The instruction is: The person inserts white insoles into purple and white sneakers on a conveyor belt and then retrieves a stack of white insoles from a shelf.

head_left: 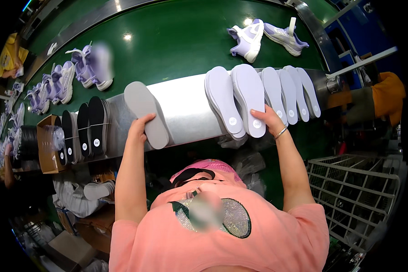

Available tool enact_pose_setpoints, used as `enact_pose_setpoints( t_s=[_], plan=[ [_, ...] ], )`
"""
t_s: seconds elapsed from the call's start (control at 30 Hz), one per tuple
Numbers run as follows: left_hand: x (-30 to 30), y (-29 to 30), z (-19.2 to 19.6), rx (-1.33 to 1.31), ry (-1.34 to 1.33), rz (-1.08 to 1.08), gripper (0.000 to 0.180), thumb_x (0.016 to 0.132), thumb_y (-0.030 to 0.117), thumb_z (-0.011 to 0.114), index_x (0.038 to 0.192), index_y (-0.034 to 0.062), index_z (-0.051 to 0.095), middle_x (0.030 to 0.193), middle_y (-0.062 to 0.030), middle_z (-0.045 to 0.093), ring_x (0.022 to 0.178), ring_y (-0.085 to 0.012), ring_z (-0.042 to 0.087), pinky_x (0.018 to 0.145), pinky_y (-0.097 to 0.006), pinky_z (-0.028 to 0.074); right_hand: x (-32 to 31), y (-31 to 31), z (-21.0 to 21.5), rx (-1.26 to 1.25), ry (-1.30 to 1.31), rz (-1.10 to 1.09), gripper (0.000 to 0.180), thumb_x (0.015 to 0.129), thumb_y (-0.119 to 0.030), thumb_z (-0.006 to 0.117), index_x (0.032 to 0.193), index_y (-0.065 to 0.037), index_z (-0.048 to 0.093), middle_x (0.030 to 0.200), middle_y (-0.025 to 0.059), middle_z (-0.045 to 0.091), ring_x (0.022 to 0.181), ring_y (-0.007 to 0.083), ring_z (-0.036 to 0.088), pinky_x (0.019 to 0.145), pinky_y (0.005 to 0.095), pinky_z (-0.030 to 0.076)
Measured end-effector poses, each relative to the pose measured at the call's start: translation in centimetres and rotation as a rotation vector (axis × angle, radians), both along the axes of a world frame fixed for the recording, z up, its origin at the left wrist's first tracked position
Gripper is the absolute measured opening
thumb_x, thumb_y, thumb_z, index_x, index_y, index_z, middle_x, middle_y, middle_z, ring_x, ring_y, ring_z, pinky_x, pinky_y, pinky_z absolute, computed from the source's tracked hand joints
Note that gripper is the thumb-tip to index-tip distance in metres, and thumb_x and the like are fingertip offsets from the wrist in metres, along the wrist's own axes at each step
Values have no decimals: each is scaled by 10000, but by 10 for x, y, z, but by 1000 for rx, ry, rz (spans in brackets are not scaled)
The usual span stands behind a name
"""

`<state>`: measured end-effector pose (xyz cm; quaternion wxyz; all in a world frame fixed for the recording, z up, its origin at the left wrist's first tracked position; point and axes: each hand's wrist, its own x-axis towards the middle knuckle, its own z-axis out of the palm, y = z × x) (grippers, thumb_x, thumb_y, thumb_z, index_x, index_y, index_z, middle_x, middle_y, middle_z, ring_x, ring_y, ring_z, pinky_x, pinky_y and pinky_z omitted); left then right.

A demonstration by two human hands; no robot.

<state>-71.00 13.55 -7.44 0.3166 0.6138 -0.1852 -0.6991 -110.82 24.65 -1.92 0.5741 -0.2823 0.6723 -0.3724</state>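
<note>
A plain grey insole (142, 103) leans at a slant over the metal ledge, and my left hand (141, 128) grips its lower right edge, thumb on the face. To the right, my right hand (270, 121) pinches the heel end of a lilac insole (248, 93) on a stack. The thumb presses near its round white sticker, while the other fingers are partly hidden at the side. Another lilac insole stack (219, 93) stands just left of it. Further lilac insoles (289, 93) line up to the right, each with a white sticker.
Bundled black insoles (97, 118) and a cardboard box (46, 144) line the metal ledge (181, 106) at left. Lilac-and-white shoes (246, 41) sit on the green belt (177, 41), with more at far left. A wire rack (353, 190) stands lower right. Other people are at both sides.
</note>
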Motion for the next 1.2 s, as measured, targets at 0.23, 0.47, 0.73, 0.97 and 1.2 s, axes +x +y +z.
enact_pose_setpoints(
  t_s=[0.23,0.47,0.73,0.97,1.2],
  plan=[
    [-17,16,41,-297,-544,-188,800,538,129,743,1162,-47,276,1046,-201,467,896,-275,539,738,-377,483,24,32,38,-306,1291,153,439,741,-197,613,1075,52,476,1013,147,522,858,201,543,705,298,449],
    [-12,19,44,-122,36,-214,612,629,177,700,1126,-44,419,1008,-178,532,882,-286,557,769,-380,470,108,28,32,-352,100,335,345,820,-185,553,1096,11,486,1011,96,538,909,161,528,764,261,436],
    [-72,98,48,40,1176,-474,1025,432,636,684,1152,-42,413,924,-97,545,828,-232,525,703,-354,440,161,-22,-32,-226,-1269,434,551,778,-427,578,1129,-17,468,1030,86,555,912,158,551,750,240,447],
    [-68,90,53,-98,483,-268,683,796,490,505,1242,11,311,1078,-90,485,1001,-252,471,847,-390,397,132,-23,29,-308,-869,76,593,721,-290,673,1151,24,413,1028,107,538,900,178,553,753,288,477],
    [-115,92,60,-367,28,-367,811,680,268,701,1268,15,204,1197,-130,367,1106,-231,379,925,-354,331,132,-18,8,-418,-11,163,636,819,-370,547,1217,81,338,1156,223,447,1047,341,456,889,354,361]
  ],
)
